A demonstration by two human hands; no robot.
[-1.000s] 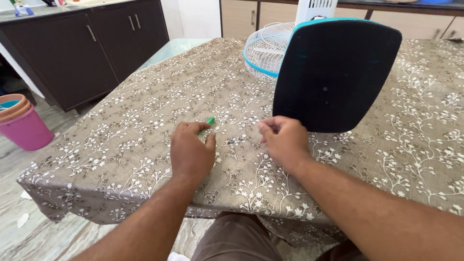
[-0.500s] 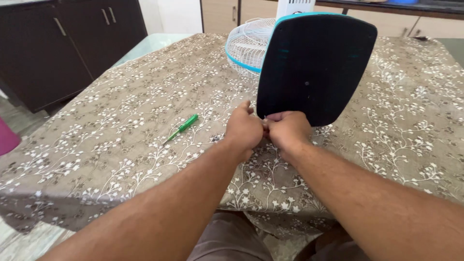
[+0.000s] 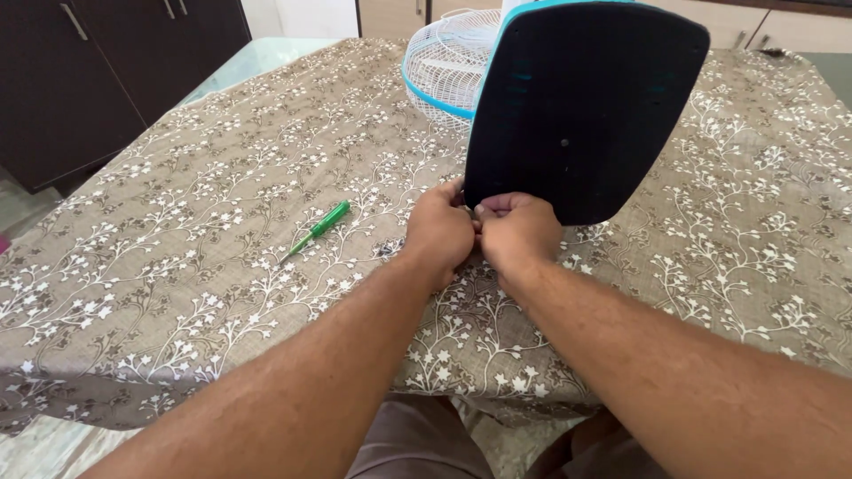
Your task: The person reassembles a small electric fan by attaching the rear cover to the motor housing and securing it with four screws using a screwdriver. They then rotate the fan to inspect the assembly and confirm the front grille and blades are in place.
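Hands meet knuckle to knuckle at the lower left corner of the fan base (image 3: pixel 586 106) — left hand (image 3: pixel 439 232) and right hand (image 3: pixel 516 229) both curled, fingers pinched at that edge, though what they pinch is hidden. Both forearms run up from the bottom of the view, converging. The base, dark with a teal rim, stands tilted on the counter (image 3: pixel 177 257), underside facing the camera, long axis running up and away. Behind it lies the white grille (image 3: pixel 444 62). Left of the base, well apart, a green screwdriver (image 3: pixel 317 230) lies flat — tip towards the near left.
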